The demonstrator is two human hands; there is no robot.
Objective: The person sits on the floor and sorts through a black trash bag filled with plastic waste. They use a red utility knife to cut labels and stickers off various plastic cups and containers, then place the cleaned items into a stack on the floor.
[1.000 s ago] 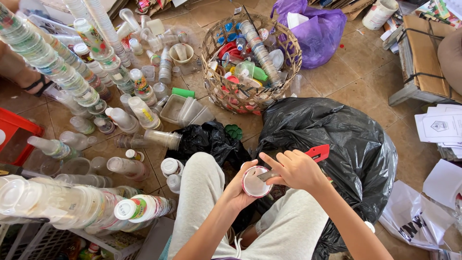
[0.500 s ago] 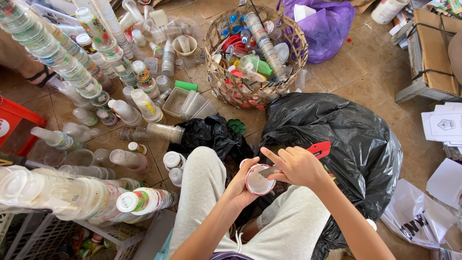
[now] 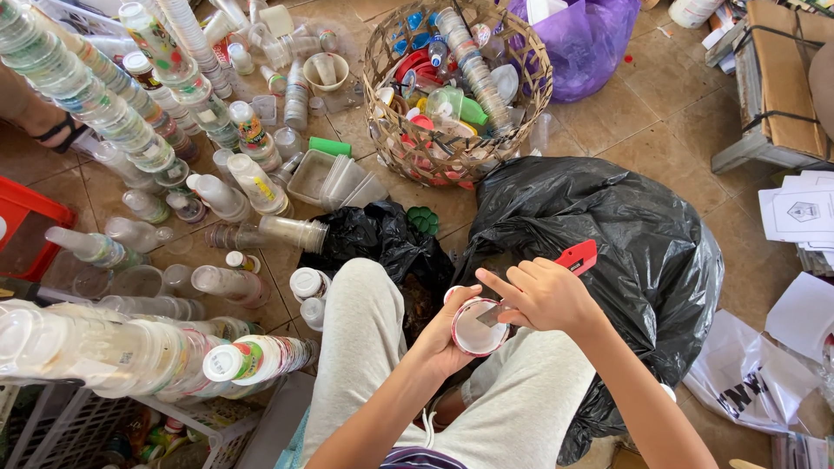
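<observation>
Gripping a red-handled cutter, the right hand sets its blade to the rim of a plastic cup, which the left hand clasps above the lap. The seal looks only partly cut. Long stacks of cups lie alongside; a wicker basket and black bag remain full.

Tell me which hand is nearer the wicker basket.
Right. The right hand lies below the wicker basket, holding a red cutter; the left hand sits lower, gripping the cup.
</observation>
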